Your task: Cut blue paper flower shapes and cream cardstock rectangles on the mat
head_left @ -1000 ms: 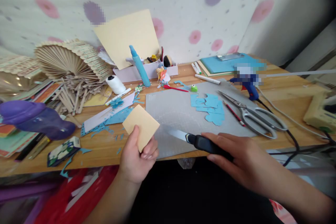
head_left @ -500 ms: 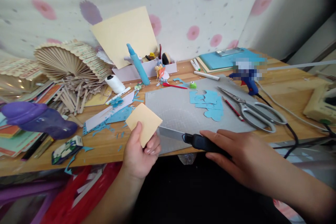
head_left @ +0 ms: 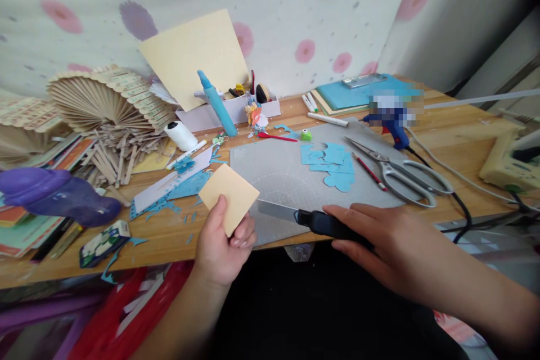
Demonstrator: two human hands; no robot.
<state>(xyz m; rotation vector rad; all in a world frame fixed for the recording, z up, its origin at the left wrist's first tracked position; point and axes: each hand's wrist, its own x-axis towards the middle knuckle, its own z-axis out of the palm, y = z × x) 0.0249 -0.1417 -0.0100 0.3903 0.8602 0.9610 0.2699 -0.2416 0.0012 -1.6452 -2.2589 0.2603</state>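
Note:
Pinched between thumb and fingers of my left hand (head_left: pixel 225 244) is a square of cream card (head_left: pixel 231 197), tilted with one corner toward me. My right hand (head_left: pixel 379 242) is wrapped round the black handle of a utility knife (head_left: pixel 324 224). Its long blade points left, the tip close to the card's right corner; whether they touch I cannot tell. Below both lies a grey cutting mat (head_left: pixel 278 180). Blue paper cut-outs (head_left: pixel 331 163) rest on the mat, with a red pencil (head_left: pixel 371 173) and large scissors (head_left: pixel 400 174) to their right.
A blue glue gun (head_left: pixel 390 124) with its cord stands at the back right, near a power strip (head_left: pixel 512 160). Craft sticks (head_left: pixel 118 157), a thread spool (head_left: pixel 180 136) and a purple bottle (head_left: pixel 63 197) crowd the left. A blue pen-like tube (head_left: pixel 218 106) stands before a white box (head_left: pixel 194 119).
The knife blade has drawn slightly away from the card's corner, to the right. My left hand still holds the card. The whole view has shifted a little.

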